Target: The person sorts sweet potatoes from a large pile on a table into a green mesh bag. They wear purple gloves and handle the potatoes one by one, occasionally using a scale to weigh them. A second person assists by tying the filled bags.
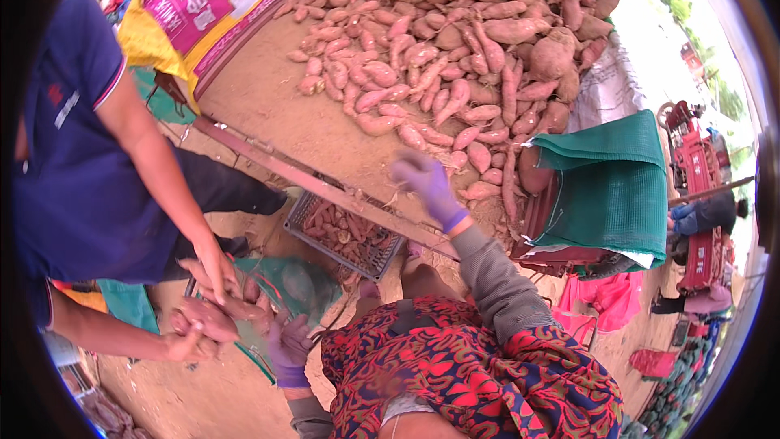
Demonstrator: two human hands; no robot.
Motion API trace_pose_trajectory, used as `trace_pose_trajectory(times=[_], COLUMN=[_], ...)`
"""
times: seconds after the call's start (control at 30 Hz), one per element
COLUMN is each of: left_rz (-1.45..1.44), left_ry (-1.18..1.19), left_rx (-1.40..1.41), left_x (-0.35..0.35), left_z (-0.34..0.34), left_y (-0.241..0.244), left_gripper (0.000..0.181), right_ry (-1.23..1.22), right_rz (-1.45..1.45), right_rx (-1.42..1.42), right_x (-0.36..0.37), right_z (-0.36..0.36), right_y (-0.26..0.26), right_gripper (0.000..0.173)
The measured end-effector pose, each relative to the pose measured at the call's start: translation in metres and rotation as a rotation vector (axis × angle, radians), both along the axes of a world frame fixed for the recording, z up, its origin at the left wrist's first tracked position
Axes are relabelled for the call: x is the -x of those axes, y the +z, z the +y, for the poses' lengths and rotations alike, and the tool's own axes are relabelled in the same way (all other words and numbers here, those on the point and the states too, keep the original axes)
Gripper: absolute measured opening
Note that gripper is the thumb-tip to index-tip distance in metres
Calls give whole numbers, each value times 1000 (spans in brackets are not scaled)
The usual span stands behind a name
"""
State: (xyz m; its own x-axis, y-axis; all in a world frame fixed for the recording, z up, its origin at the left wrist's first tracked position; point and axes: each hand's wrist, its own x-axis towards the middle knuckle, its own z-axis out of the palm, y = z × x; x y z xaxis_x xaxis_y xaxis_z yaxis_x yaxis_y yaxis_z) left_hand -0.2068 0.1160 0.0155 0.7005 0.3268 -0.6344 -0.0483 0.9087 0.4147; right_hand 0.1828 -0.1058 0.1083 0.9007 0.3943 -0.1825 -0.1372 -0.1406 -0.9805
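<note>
My right hand (426,183), in a purple glove and slightly blurred, is over the near edge of the cart bed, just short of the heap of sweet potatoes (426,73); it holds nothing and its fingers are apart. At the lower left, my left hand (289,341), also gloved, is beside several sweet potatoes (210,317) that a co-worker's two bare hands hold over a green mesh bag (292,283). Whether my left hand grips one of them I cannot tell.
A co-worker in a dark blue shirt (91,195) stands at the left. The cart's metal rail (274,161) crosses above a grey plastic crate (347,256) of small sweet potatoes. Green mesh bags (609,189) hang over the cart's right side. A printed sack (201,0) lies upper left.
</note>
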Motion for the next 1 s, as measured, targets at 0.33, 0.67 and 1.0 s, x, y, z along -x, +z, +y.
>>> trace_pose_trajectory(times=[0.33,0.67,1.0], left_rz=[-77,-191,-294], left_ry=[-580,-1088,-1036], left_rx=[-346,-322,-438], left_x=[-176,-413,-495], left_z=[-43,-189,-318], left_y=[29,20,-27], left_gripper=[47,50,95], right_ry=[-1052,-1007,-917], right_rz=[-318,-22,102], right_rx=[-222,-4,-284], right_x=[-88,-103,-93], right_z=[-317,-335,-310], right_y=[-72,-101,-163], right_gripper=[59,56,47])
